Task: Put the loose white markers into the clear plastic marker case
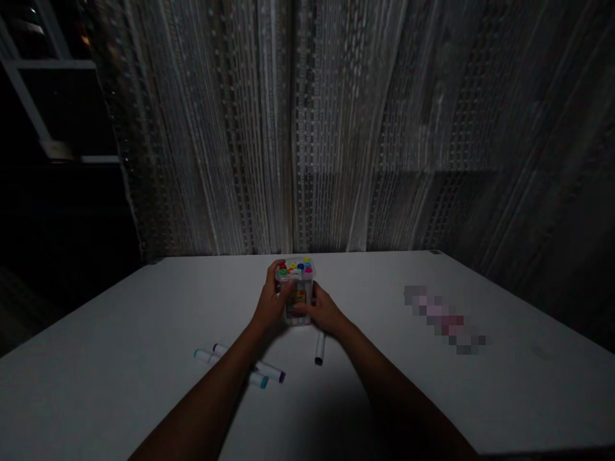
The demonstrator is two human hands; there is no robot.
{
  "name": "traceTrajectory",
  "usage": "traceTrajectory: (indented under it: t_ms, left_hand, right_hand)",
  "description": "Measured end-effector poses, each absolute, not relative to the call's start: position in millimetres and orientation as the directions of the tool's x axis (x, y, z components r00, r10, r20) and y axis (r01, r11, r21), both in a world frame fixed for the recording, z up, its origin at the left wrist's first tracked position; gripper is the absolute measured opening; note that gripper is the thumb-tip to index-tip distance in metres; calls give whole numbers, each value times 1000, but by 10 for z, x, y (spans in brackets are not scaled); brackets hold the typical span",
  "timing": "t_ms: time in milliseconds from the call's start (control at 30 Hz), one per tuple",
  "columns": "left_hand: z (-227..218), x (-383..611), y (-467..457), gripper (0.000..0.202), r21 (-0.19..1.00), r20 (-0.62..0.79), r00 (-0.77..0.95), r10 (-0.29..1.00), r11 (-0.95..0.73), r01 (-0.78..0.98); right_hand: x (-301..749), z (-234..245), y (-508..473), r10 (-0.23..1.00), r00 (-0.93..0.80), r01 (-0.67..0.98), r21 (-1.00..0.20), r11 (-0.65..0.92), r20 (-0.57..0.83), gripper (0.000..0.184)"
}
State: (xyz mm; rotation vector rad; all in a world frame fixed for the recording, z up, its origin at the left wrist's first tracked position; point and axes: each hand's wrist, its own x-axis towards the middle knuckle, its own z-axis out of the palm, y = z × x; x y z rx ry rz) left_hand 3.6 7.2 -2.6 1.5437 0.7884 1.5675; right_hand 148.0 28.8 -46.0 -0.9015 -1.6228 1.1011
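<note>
A clear plastic case of markers stands upright on the table, with several coloured caps showing at its top. My left hand is wrapped round its left side, the thumb across the front near the rim. Lower on the right side, my right hand grips the case, its thumb on the front label. Just below my right hand lies a white marker with a black end. Under my left forearm lie a purple-ended marker and a teal-ended marker, both partly hidden by the arm.
The white table reaches back to a patterned curtain. A blurred-out pinkish item lies on the table to the right. A dark window is at the upper left. The room is dim.
</note>
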Motion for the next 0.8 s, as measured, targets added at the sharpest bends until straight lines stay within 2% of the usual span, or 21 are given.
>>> traceTrajectory:
  t_ms: [500,800]
  left_hand:
    - [-55,38,129,56,862,507,42,861,-504,-56]
    - [-52,-1,70,68,842,539,39,841,-538,-32]
  right_hand:
    - [1485,-408,262,922,-279,42,-956,292,269,57]
    - [1461,-418,275,923,-274,41,-956,291,269,58]
